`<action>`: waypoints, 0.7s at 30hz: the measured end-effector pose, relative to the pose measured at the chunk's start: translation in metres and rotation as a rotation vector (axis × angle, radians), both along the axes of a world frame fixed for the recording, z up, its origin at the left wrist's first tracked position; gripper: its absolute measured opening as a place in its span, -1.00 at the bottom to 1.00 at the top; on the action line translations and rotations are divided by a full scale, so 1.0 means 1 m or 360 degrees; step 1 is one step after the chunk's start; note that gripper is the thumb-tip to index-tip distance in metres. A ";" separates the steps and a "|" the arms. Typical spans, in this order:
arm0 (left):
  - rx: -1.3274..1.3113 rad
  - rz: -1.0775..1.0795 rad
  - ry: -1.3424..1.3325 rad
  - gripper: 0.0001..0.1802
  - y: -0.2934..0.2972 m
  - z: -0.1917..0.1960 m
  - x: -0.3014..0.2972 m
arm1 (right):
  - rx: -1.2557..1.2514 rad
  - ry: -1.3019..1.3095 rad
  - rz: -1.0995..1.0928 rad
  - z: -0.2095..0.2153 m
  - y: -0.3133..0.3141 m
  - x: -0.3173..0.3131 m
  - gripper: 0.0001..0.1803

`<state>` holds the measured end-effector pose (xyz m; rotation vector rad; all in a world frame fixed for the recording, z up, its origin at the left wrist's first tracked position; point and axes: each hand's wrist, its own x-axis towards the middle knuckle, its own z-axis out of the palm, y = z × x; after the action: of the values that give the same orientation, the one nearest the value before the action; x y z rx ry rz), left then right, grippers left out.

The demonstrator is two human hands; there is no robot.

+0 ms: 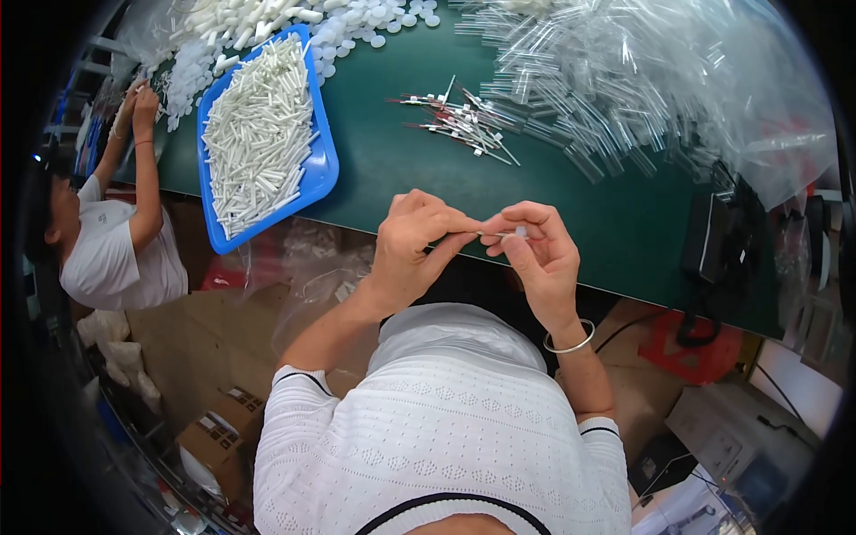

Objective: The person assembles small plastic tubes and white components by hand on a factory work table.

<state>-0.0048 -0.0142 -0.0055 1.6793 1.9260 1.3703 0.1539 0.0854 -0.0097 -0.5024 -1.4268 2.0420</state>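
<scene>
Close together at the table's front edge, my two hands hold one thin stick [489, 234] between them. My left hand [410, 248] pinches one end between thumb and fingertips. The other end is in my right hand [548, 263], where the thumb and fingers close around a small white block [521, 232] on the stick. Fingers partly hide the stick, so its full length does not show. Beyond my hands, a loose pile of similar thin sticks [464, 125] with small white tabs and some red ends lies on the green table [383, 178].
A blue tray [328, 174] heaped with short white tubes [259, 134] overhangs the table's front edge at left. White discs [379, 16] lie behind it. Clear tubes [571, 98] and a plastic bag [767, 143] cover the far right, near a black device [704, 234]. Another person [125, 245] works at far left.
</scene>
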 end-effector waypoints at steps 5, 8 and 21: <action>0.0017 0.0028 0.0012 -0.82 0.002 -0.001 -0.008 | 0.0020 -0.0193 0.0073 0.001 0.008 0.011 -0.68; 0.0025 -0.0118 0.0015 -0.82 0.002 -0.002 -0.009 | 0.0060 -0.0279 0.0029 0.001 0.008 0.007 -0.75; -0.0415 -0.0530 -0.0548 -0.74 0.032 0.027 -0.049 | 0.0085 -0.0239 0.0151 0.000 0.027 -0.004 -0.70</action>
<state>-0.0540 0.0175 0.0217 1.4479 1.4823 1.1361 0.1500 0.1126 -0.0102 -0.5863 -1.6173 2.0704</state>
